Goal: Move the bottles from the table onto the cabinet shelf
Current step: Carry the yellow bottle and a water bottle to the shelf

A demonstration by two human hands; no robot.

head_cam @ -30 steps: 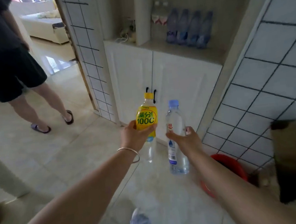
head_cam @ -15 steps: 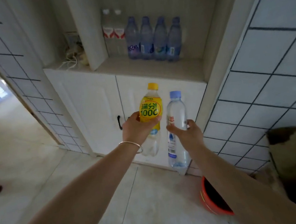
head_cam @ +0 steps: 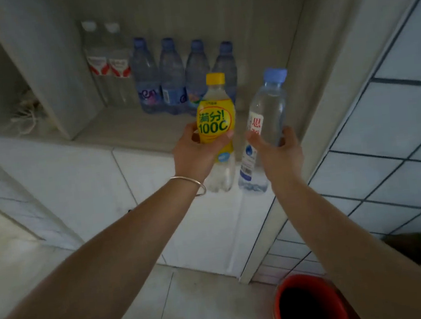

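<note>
My left hand (head_cam: 195, 153) grips a yellow-labelled drink bottle (head_cam: 216, 122) with a yellow cap, held upright. Beside it my right hand (head_cam: 278, 152) holds a clear water bottle (head_cam: 265, 119) with a blue cap, tilted slightly right. Both bottles hang in the air in front of the cabinet shelf (head_cam: 129, 134), just over its front edge. At the back of the shelf stand several blue-capped water bottles (head_cam: 172, 77) and two white-capped bottles with red labels (head_cam: 108, 66).
White cabinet doors (head_cam: 76, 178) lie below the shelf. A vertical divider (head_cam: 47, 72) bounds the shelf on the left, with a bundle of cord (head_cam: 26, 111) beyond it. A tiled wall (head_cam: 395, 127) rises on the right. A red bucket (head_cam: 307, 302) stands on the floor.
I have come closer to the cabinet. Both hands have raised their bottles from door height up to the shelf's front edge. The standing person has left the view.
</note>
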